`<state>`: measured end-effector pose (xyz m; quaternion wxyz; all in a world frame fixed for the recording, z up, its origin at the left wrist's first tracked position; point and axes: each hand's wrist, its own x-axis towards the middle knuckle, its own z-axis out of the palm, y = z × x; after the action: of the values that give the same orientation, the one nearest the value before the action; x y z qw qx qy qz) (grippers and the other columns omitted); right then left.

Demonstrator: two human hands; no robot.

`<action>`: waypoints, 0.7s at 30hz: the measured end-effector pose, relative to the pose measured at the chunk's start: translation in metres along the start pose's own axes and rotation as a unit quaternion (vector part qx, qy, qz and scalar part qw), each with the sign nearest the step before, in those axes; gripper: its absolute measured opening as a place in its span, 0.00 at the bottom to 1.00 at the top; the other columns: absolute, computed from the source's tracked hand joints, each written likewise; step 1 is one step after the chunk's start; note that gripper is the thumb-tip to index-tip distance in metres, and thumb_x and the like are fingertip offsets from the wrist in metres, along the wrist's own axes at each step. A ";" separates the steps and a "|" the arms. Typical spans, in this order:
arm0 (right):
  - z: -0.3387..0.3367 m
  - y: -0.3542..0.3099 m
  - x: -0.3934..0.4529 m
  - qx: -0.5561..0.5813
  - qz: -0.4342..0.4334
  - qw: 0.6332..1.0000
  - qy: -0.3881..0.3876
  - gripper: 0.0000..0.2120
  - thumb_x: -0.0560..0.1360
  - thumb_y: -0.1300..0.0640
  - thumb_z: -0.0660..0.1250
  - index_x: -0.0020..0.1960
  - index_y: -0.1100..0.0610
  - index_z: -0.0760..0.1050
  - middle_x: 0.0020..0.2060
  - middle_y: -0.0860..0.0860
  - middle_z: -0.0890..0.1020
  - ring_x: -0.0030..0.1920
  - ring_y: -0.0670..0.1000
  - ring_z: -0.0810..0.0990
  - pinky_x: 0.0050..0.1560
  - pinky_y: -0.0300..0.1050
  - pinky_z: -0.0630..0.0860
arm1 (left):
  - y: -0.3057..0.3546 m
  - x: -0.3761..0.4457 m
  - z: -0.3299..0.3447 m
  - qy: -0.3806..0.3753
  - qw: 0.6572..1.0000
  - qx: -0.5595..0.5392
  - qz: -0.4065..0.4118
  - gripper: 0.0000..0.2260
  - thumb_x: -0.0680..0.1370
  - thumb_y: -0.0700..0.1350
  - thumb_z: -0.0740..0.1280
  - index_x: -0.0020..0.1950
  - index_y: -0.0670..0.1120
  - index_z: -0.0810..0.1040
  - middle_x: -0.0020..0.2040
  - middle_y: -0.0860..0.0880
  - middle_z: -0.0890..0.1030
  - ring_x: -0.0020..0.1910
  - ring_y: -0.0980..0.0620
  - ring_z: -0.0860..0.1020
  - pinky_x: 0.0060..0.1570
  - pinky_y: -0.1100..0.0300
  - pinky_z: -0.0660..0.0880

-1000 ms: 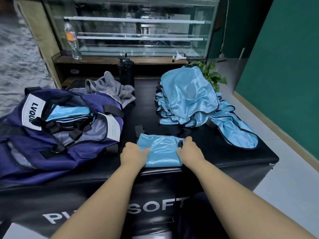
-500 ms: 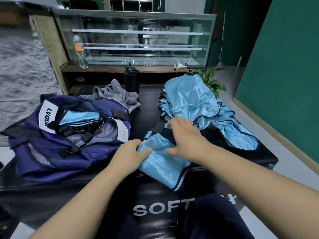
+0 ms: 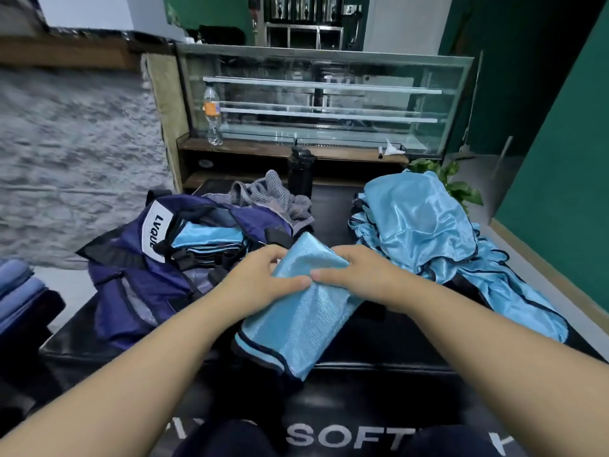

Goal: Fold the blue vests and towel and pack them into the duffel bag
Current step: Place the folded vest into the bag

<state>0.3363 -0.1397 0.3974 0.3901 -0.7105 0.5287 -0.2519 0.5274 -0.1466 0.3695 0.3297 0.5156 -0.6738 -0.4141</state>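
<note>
A folded light-blue vest (image 3: 296, 321) with dark trim hangs tilted above the black padded box (image 3: 379, 374). My left hand (image 3: 263, 282) grips its upper left edge and my right hand (image 3: 359, 275) grips its upper right edge, thumbs nearly touching. The navy duffel bag (image 3: 131, 285) lies open to the left, with folded blue vests (image 3: 211, 235) inside. A pile of unfolded blue vests (image 3: 425, 225) lies on the right of the box. A grey towel (image 3: 270, 196) sits crumpled behind the bag.
A black bottle (image 3: 300, 169) stands behind the towel. A glass display case (image 3: 323, 100) with a water bottle (image 3: 212, 117) fills the back. A green plant (image 3: 458, 186) is behind the vest pile. Stacked blue fabric (image 3: 16, 288) lies at far left.
Both hands have lifted the folded vest off the box and carried it up and left toward the duffel bag. The camera view has tilted upward.
</note>
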 end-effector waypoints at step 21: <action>0.121 -0.027 0.194 0.367 0.103 0.919 0.103 0.23 0.60 0.53 0.64 0.55 0.54 0.76 0.50 0.57 0.82 0.45 0.56 0.79 0.46 0.51 0.74 | -0.105 0.124 -0.172 0.353 0.919 0.111 -0.136 0.05 0.76 0.35 0.63 0.49 0.39 0.77 0.44 0.39 0.78 0.47 0.41 0.77 0.47 0.53 0.71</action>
<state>0.5055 -0.2849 0.3404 0.5908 -0.4289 0.5068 -0.4584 0.6902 -0.3173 0.3525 0.4273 0.7486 -0.4781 -0.1684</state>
